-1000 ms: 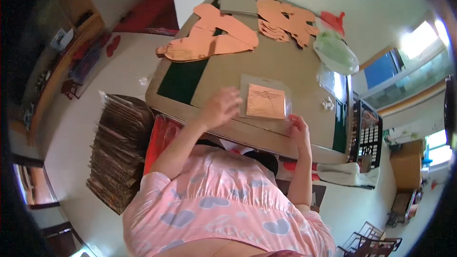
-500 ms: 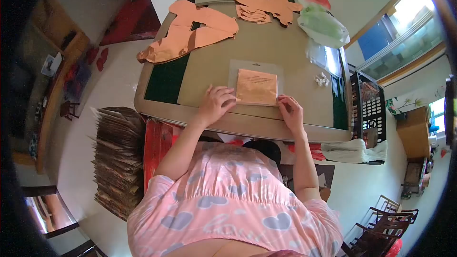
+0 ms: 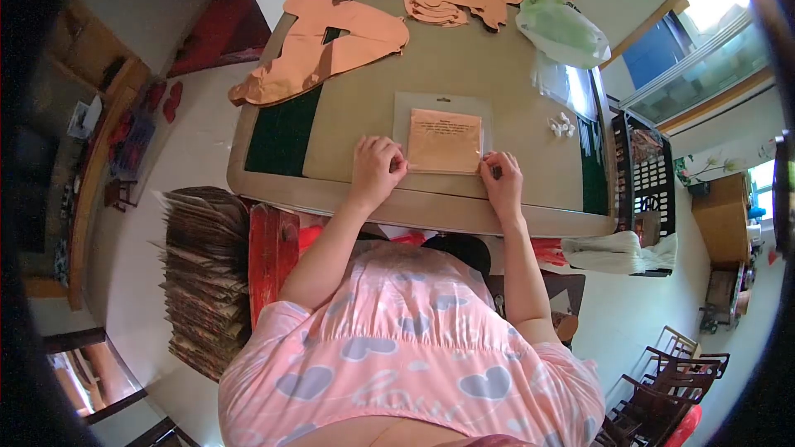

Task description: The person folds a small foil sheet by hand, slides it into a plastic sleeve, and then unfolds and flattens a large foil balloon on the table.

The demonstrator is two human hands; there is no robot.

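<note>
Head camera is showing a clear packet (image 3: 442,104) with an orange sheet (image 3: 445,142) inside, lying flat on the table (image 3: 464,58) near its front edge. The left hand (image 3: 377,167) is curling its fingers onto the lower left corner, pinching or only pressing I cannot tell, while the right hand (image 3: 501,180) is nipping the lower right corner. Doing this well is probably resting on working both corners evenly, so the plastic is not wrinkling.

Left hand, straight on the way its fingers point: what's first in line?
Probably the clear packet with the orange sheet inside: the left hand sits at its near left corner, fingers pointing across the table. Whether it already touches is unclear.
</note>
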